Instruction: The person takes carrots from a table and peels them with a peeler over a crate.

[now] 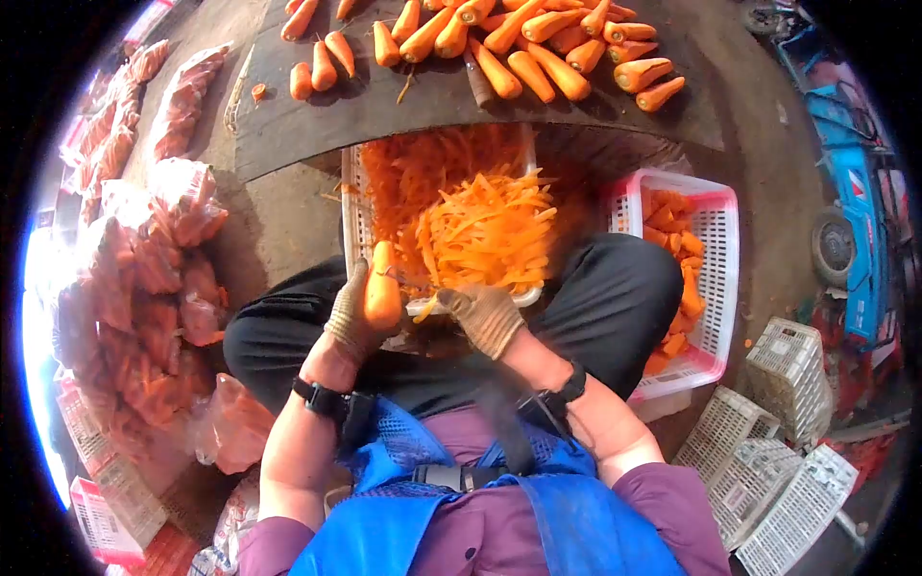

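Note:
Gloved, my left hand is closed around an orange carrot, which stands roughly upright in it with its thick end toward me. My right hand, also gloved, is closed just right of the carrot, at the near rim of a white basket; what it holds, if anything, is too small to make out. Orange peelings are heaped in this basket between my knees. Beyond it, many whole carrots lie on a dark board.
Carrot pieces fill part of a pink-and-white basket beside my right knee. Bagged carrots are piled at the left. White crates stand at the lower right, and a blue vehicle is behind them.

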A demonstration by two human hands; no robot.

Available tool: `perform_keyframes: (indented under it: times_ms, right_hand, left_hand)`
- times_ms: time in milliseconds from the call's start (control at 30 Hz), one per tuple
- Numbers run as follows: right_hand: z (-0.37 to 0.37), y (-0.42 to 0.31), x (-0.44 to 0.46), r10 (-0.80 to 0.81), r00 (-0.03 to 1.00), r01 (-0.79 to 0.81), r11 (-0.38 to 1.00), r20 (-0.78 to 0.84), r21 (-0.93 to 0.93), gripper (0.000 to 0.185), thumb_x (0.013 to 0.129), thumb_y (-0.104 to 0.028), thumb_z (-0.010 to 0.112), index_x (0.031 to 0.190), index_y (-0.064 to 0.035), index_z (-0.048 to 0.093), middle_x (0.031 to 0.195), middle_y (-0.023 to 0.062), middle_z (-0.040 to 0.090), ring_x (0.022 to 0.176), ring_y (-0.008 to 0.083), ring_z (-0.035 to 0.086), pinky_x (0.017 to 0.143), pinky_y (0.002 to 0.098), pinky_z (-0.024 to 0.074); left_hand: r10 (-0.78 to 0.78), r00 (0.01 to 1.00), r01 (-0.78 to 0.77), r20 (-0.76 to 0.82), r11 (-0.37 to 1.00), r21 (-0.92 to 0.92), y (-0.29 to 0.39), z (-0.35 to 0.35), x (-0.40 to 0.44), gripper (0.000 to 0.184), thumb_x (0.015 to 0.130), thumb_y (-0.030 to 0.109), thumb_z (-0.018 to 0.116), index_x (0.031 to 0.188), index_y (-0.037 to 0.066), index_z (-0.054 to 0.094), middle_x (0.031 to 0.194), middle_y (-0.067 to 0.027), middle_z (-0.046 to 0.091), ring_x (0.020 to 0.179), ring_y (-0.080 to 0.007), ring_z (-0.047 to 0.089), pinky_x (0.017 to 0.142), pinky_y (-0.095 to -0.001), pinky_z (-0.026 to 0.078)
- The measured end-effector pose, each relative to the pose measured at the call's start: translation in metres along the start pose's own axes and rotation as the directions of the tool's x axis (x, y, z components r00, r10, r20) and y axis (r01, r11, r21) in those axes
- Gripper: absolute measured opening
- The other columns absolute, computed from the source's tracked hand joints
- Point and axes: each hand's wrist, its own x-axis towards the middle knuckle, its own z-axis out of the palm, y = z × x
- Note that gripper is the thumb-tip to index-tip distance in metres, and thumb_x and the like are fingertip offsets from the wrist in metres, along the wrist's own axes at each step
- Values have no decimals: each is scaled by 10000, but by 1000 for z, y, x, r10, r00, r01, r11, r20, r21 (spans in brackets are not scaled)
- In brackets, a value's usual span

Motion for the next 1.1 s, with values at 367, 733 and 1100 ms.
perform_keyframes:
  times_ms: [367, 733, 1100]
  right_hand:
    - [9, 23, 14, -52, 998, 37, 958, -45, -284, 607, 882, -576, 327, 865, -60, 645, 761, 193, 619, 750, 370, 599, 640, 427, 453]
    - [9, 14, 20, -17, 998, 7, 983, -54, -182, 620, 871, -581, 347, 789, -38, 635, 724, 235, 585, 729, 403, 577, 614, 449, 439]
    - [17, 28, 14, -239, 969, 245, 933, 57, -265, 350, 829, -414, 515, 856, -87, 636, 725, 135, 622, 685, 311, 606, 613, 389, 469]
  left_hand:
    - [-121, 985, 77, 124, 947, 312, -3, 20, -25, 437, 900, 429, 480, 1116, 51, 521, 923, -78, 608, 762, -175, 599, 668, -276, 500]
    - [-11, 999, 16, -49, 993, 118, -10, -6, -32, 456, 869, 464, 527, 1077, 58, 528, 823, -67, 594, 687, -183, 590, 614, -282, 502]
    - [-122, 992, 122, 12, 976, -178, 4, 23, 12, 445, 844, 464, 559, 1045, 67, 539, 826, -69, 615, 682, -210, 609, 582, -328, 521]
